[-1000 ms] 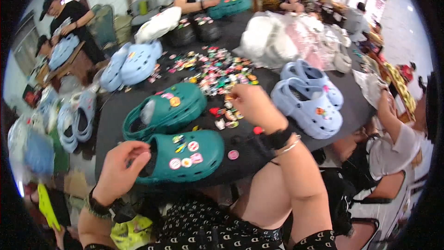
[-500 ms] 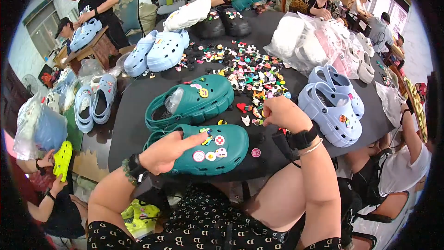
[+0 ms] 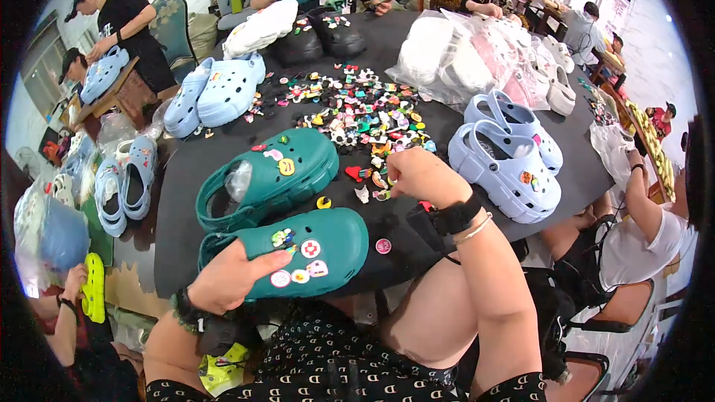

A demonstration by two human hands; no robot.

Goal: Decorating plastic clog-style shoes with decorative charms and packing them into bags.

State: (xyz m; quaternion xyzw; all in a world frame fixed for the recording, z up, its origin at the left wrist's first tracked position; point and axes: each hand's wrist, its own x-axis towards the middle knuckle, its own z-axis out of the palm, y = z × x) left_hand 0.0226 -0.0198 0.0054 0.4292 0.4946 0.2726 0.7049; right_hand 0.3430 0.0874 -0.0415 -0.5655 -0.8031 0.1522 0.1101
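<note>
My left hand [image 3: 223,279] is closed round the heel side of the nearer green clog [image 3: 342,242], its thumb lying on the upper. Several charms sit in that clog, among them a round red-cross charm [image 3: 310,248] and a green figure charm [image 3: 283,237]. Just beyond stands the matching green clog [image 3: 302,167], with a few charms on its top. My right hand [image 3: 428,179] is at the near edge of a spread of loose charms [image 3: 372,115], fingers curled downward. Whatever is between its fingertips is hidden. A red heart charm [image 3: 353,172] lies beside it.
Light blue clogs [image 3: 514,179] stand to the right, another blue pair [image 3: 231,93] at the back left. Black clogs [image 3: 339,33] and plastic-bagged clogs [image 3: 462,52] are farther back. A round pink charm [image 3: 383,246] lies near the table edge. Other people work around the table.
The whole view has shifted, so most of the table appears farther left. My left thumb has slid off the green figure charm toward me. Across the table, a person's green clog has moved left.
</note>
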